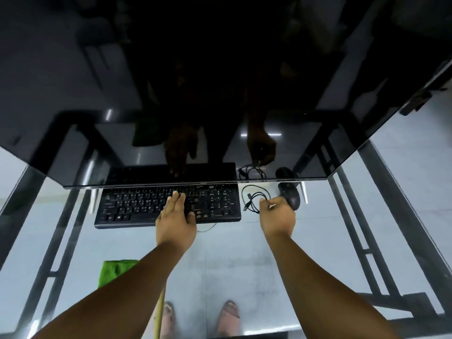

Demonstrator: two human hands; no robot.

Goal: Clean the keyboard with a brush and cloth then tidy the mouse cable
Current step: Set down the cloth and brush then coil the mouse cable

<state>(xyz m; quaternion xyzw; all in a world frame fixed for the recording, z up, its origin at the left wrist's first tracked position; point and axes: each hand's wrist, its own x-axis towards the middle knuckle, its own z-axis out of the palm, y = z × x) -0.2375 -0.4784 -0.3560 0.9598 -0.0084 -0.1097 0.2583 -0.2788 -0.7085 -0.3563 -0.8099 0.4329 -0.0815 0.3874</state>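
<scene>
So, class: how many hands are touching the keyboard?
1. The left hand rests flat on the keyboard; the right hand is beside it, holding the mouse cable.

Big dark monitor (220, 94) fills the top, glossy, screen off — stands on a glass surface (244, 260). Black metal frame (381, 216) beneath. Sandalled feet (228, 314) visible through the glass.

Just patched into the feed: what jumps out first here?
The big dark monitor fills the top, mirroring the desk. Below it, the left hand lies flat on the black keyboard, while the right hand pinches the coiled mouse cable beside the mouse. A green cloth lies near left.
</scene>
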